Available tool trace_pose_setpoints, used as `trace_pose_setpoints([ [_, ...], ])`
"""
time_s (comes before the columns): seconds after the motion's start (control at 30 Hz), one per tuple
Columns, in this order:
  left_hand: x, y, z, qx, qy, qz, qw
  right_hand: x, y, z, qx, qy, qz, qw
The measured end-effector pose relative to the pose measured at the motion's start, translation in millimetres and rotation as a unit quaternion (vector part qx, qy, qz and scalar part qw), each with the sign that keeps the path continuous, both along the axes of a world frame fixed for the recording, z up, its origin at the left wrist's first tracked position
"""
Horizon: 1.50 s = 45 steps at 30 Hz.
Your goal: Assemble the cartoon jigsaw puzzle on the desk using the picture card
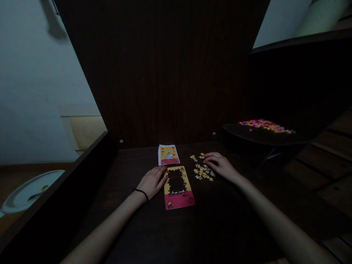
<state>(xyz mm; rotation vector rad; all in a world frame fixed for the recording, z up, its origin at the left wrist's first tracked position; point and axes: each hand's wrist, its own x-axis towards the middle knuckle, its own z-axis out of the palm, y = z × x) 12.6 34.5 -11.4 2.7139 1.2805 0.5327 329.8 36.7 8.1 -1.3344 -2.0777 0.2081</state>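
Observation:
A small yellow and red jigsaw puzzle frame [178, 191] lies on the dark wooden table [192, 227], its middle still an open hole. My left hand [151, 181] rests flat beside its left edge, fingers stretched and touching the border. A loose heap of yellow puzzle pieces [202, 170] sits to the right of the frame. My right hand [220, 165] lies over that heap with fingers curled down onto the pieces; whether it holds one I cannot make out. A reference picture card [168, 154] lies just behind the frame.
A tall dark wooden panel [165, 73] rises behind the table. At the right stands a dark side tray [247, 135] with several pink and yellow pieces [265, 125]. A raised dark edge [68, 176] runs along the left; a white plate [30, 189] lies beyond it.

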Motion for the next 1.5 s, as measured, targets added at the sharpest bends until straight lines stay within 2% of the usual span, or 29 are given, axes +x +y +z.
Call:
trace_pose_setpoints([
  [0.1, 0, 0, 0.1, -0.002, 0.001, 0.001, 1.000, 7, 2, 0.6, 0.015, -0.010, -0.024, 1.000],
  [0.4, -2, 1, -0.7, 0.000, -0.007, -0.005, 1.000, 19, 2, 0.5, -0.083, -0.077, -0.028, 0.993],
  [0.8, 0, 0, 0.5, -0.007, -0.001, 0.003, 1.000, 20, 5, -4.8, -0.093, -0.047, -0.010, 0.994],
  [1.07, 0, 1, -1.1, -0.004, -0.015, -0.005, 1.000, 30, 0, 4.2, -0.201, -0.060, 0.008, 0.978],
  [1.5, -1, 1, -1.2, -0.002, -0.004, 0.014, 1.000, 30, -1, 3.2, -0.198, -0.080, 0.006, 0.977],
])
